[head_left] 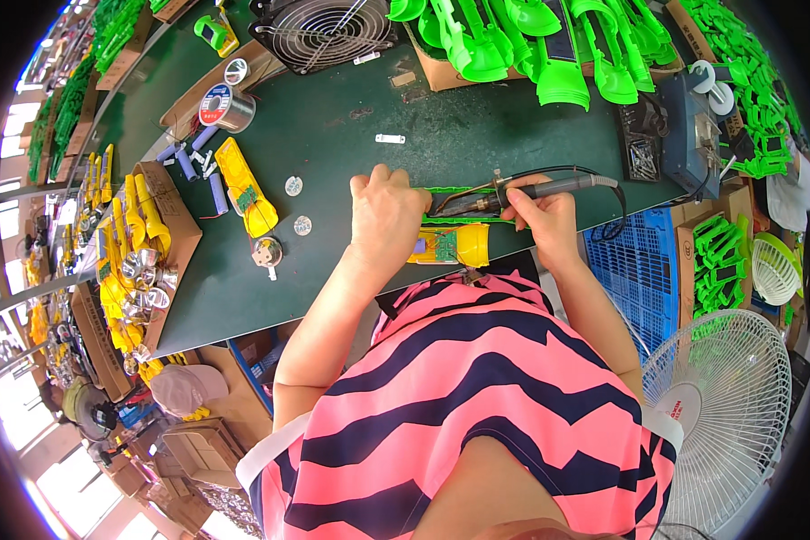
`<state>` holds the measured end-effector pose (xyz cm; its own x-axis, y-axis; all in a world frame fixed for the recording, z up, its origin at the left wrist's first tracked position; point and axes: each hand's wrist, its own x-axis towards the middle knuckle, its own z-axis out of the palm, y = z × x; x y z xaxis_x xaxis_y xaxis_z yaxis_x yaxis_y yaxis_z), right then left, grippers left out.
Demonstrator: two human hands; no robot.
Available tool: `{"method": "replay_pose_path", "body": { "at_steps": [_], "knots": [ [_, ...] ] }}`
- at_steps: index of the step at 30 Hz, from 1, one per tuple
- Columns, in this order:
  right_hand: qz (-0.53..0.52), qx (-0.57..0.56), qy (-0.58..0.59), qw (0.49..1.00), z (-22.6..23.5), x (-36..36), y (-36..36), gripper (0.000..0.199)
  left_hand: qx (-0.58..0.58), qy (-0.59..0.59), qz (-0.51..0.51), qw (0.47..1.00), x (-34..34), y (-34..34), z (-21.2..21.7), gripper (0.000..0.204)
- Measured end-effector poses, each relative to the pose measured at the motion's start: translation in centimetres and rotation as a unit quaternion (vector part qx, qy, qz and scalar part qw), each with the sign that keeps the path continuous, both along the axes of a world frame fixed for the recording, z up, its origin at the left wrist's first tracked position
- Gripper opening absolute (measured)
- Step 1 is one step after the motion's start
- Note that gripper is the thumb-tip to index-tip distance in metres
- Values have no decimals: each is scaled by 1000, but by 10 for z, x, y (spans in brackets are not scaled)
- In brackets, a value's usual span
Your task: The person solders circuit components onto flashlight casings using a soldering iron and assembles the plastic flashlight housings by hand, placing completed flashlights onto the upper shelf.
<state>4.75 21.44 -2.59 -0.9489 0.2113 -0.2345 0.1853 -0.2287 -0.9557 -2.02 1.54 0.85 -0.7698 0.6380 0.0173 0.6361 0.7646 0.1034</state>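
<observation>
My right hand [546,214] is closed around the grey handle of a soldering iron [558,185], whose metal barrel points left. Under the barrel lies a narrow green plastic piece [463,219] with dark parts between its edges. My left hand [384,214] is curled closed at the left end of that piece, and its fingertips are hidden. Just nearer to me is a yellow flashlight housing [473,245] with a green circuit board [445,246] in it, partly covered by my left hand. Another yellow housing [243,189] with a board lies to the left.
On the green table [333,135] are a solder spool [234,108], purple battery cells [218,193], round discs [302,225] and a metal reflector [266,252]. A fan [324,31] and green housings [558,63] stand behind. A blue soldering station [691,135] sits right; a carton [175,243] of yellow housings, left.
</observation>
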Motion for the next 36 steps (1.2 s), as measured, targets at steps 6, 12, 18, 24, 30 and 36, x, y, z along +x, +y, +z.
{"method": "replay_pose_path", "body": {
  "at_steps": [6, 12, 18, 24, 30, 36],
  "knots": [
    [15, 21, -3, 1000, -1, -1, -3, 15, -3, -1, -6, 1000, -1, 0, 0, 8],
    [11, 20, 2, 1000, 2, -2, -4, 15, -21, -16, -12, 1000, -3, 1, 2, 8],
    [24, 20, 24, 999, -2, 1, -1, 17, -32, -18, -13, 999, -4, 2, 4, 8],
    [-50, 6, 117, 992, 4, 13, 4, 20, -40, -16, -6, 999, -4, 4, 2, 7],
    [-20, 390, 177, 904, 15, 33, 20, 25, -50, -7, -4, 999, -3, 3, 1, 6],
    [9, 488, 219, 845, 13, 31, 23, 43, -47, 11, -4, 999, -3, 5, 1, 6]
  ]
}}
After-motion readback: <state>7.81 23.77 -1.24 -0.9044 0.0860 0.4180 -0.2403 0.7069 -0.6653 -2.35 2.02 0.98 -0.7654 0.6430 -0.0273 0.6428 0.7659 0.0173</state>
